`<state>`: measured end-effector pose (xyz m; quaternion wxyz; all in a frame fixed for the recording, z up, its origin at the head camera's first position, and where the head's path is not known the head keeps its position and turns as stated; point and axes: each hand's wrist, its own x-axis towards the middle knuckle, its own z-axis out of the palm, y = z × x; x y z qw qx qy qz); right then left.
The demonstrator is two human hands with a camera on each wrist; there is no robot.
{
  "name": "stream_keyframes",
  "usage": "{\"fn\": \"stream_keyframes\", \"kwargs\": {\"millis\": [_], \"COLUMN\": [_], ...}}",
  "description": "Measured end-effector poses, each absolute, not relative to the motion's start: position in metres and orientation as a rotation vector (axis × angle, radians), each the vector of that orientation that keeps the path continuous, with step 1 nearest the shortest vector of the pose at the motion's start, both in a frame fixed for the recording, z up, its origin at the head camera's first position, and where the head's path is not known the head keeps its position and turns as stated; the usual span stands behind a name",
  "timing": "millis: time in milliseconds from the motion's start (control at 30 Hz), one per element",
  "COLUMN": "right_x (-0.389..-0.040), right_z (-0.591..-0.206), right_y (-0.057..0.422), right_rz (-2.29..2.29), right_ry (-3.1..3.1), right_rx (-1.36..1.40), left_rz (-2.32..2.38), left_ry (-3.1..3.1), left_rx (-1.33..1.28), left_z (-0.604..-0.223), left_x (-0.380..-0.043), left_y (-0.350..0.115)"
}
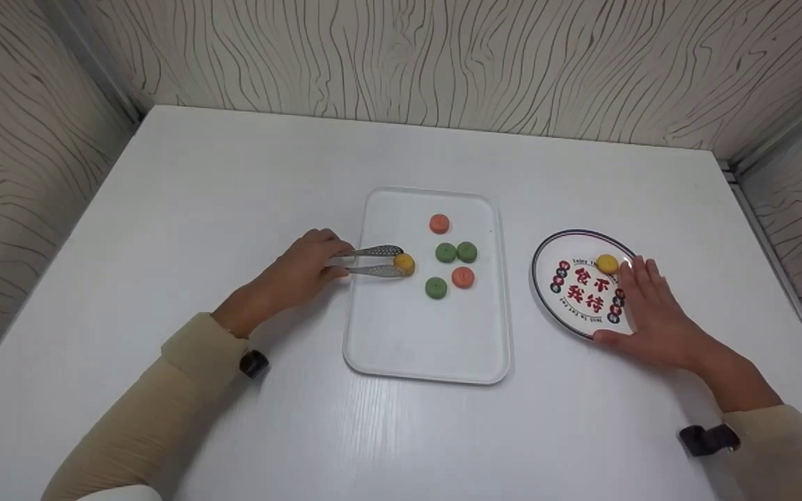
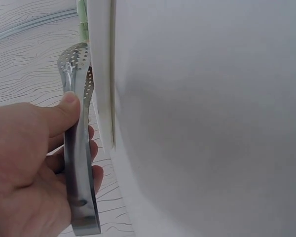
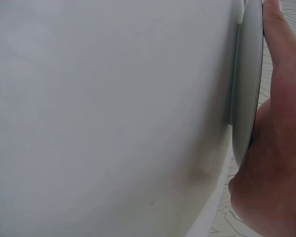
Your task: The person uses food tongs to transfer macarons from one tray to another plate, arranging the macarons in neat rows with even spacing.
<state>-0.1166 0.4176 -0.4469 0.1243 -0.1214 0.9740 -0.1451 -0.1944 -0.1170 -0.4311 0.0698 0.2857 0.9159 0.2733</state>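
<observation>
In the head view my left hand (image 1: 296,271) holds metal tongs (image 1: 376,271) with perforated tips, reaching over the left edge of a white tray (image 1: 429,341). The tips lie on either side of a yellow-orange round piece (image 1: 405,264); whether they squeeze it I cannot tell. In the left wrist view, thumb and fingers pinch the tongs (image 2: 79,163) along their arms. My right hand (image 1: 665,327) rests with straight fingers on the right rim of a round plate (image 1: 547,268) with red characters. A yellow piece (image 1: 607,264) lies on that plate, close to the fingertips.
Right of the tongs, the tray carries green pieces (image 1: 436,288) and two orange ones, one at the top (image 1: 439,223) and one lower (image 1: 463,277). Everything stands on a white table (image 1: 248,174) backed by a wood-grain panel (image 1: 401,62).
</observation>
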Motion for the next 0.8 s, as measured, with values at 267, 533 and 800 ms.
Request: {"fn": "stream_keyframes", "kwargs": {"millis": [267,533,800], "right_x": [-0.1160,-0.1170,-0.1164], "right_z": [-0.4475,-0.4492,-0.4496], "right_y": [0.4173,0.4181,0.4186], "right_rz": [-0.424,-0.427,-0.440], "right_ry": [2.848,2.855,2.846], "right_rx": [-0.353,-0.358,-0.355], "left_rz": [0.839,0.824,0.845], "left_ry": [2.772,2.778,2.783], "left_rx": [0.890,0.889,0.900], "left_z": [-0.4296,-0.4300,-0.4302], "left_x": [-0.1953,-0.1972,-0.1972], "left_y": [-0.1155,-0.1143,-0.1136]}}
